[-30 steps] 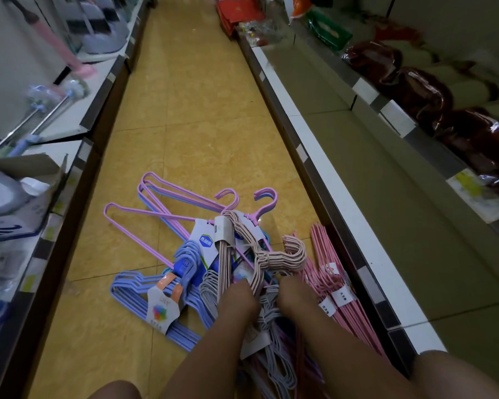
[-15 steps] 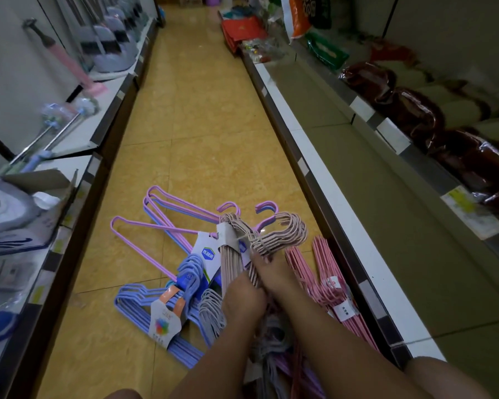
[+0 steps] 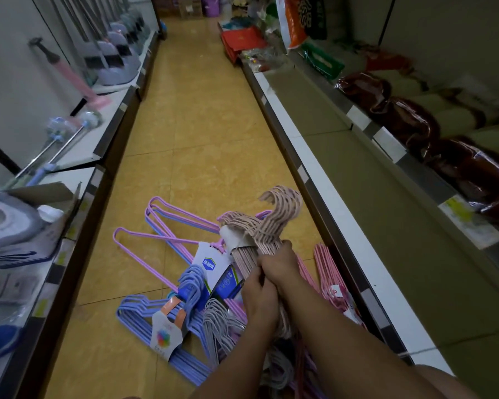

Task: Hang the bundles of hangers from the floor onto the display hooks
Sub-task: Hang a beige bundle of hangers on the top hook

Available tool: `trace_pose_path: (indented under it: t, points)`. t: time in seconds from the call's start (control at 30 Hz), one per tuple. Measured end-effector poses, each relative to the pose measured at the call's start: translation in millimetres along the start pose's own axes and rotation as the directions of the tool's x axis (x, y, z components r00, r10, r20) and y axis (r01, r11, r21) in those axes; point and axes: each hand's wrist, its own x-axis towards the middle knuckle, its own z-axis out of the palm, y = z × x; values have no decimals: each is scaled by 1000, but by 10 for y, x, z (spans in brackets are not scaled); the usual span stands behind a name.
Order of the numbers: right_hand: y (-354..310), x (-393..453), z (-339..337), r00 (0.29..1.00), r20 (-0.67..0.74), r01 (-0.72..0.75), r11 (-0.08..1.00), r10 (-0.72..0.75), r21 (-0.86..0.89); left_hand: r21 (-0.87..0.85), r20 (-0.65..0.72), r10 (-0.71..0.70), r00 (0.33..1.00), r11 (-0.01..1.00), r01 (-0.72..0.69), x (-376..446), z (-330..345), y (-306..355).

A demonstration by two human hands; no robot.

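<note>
A pile of hanger bundles lies on the yellow tiled floor. My right hand [image 3: 280,263] grips the necks of the beige hanger bundles [image 3: 271,223], whose hooks point up and away. Just below it, my left hand [image 3: 260,298] grips the same bunch lower down. Around them lie a purple hanger bundle [image 3: 167,223] with a blue-white label, a blue hanger bundle [image 3: 162,321] with an orange-white label, a grey hanger bundle [image 3: 219,321] and a pink hanger bundle [image 3: 329,272] by the right shelf base. No display hooks are visible.
The aisle is narrow. A low left shelf [image 3: 78,156] holds mops, dustpans and a cardboard box [image 3: 35,203]. The right shelf [image 3: 357,214] has a bare lower deck and dark red wrapped packs [image 3: 401,119] above. The floor [image 3: 208,116] stretches ahead.
Both hands have closed on the beige bundles and lifted them up from the pile. The camera has tilted up, showing more of the aisle.
</note>
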Motion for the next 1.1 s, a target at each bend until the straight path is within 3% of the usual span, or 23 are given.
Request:
trace_pose_path:
  t: [0.23, 0.37, 0.43, 0.5, 0.63, 0.77, 0.83, 0.9, 1.0, 1.1]
  points:
    - [-283, 27, -128, 994, 45, 109, 982, -103, -154, -56, -183, 140, 973, 987, -153, 90, 13, 163]
    - [-320, 52, -222, 995, 45, 92, 974, -85, -205, 223, -213, 238, 948, 956, -190, 324, -167, 325]
    - [-335, 20, -319, 992, 71, 116, 954, -100, -277, 423, -151, 204, 967, 898, -124, 507, -339, 425]
    - [-373, -52, -442, 986, 119, 154, 924, -119, -351, 633, -55, 150, 987, 769, -82, 633, -535, 551]
    - [-710, -324, -777, 954, 264, 243, 886, -144, -394, 817, 116, -25, 993, 570, -81, 662, -893, 981]
    - [-1268, -682, -1093, 904, 411, 246, 930, -118, -273, 786, 287, -42, 957, 582, -210, 498, -1134, 1540]
    - [-1573, -874, -1243, 876, 475, 226, 944, -89, -240, 737, 300, -27, 953, 641, -214, 376, -1258, 1893]
    - [-1840, -1069, -1362, 865, 496, 230, 935, -69, -270, 743, 279, 17, 960, 630, -226, 238, -1374, 2224]
    - [-2240, -1417, -1492, 885, 460, 291, 863, -78, -412, 796, 206, 99, 973, 562, -226, 0, -1542, 2741]
    - [-2563, -1817, -1573, 910, 365, 401, 628, -195, -666, 819, 139, 154, 978, 537, -200, -277, -1634, 3165]
